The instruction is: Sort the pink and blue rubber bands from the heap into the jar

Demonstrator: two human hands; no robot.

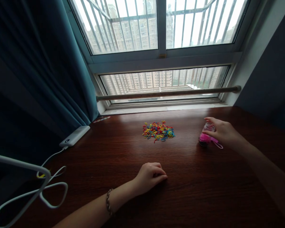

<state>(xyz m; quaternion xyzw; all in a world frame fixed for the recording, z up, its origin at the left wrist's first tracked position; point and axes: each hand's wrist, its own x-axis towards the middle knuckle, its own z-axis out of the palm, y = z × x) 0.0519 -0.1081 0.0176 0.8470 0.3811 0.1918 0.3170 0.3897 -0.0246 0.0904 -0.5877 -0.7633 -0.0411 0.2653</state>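
My right hand (223,133) is at the right side of the table, thumb and fingers around a small clear bottle (209,127). Something bright pink shows in its lower part, the base is dark, and a pink strap loop (218,145) hangs beside it. My left hand (149,177) rests on the wood near the middle, fingers curled in, with nothing visible in them. Beyond it lies a loose pile of small red, yellow, blue and green loops (158,131), either paper clips or rubber bands; I cannot tell which.
The dark red wooden table (109,152) reaches back to a window with a horizontal rail (168,93). A white power bank (74,136) with a cable lies at the left by the blue curtain (80,79). A white curved tube (21,162) stands at the near left.
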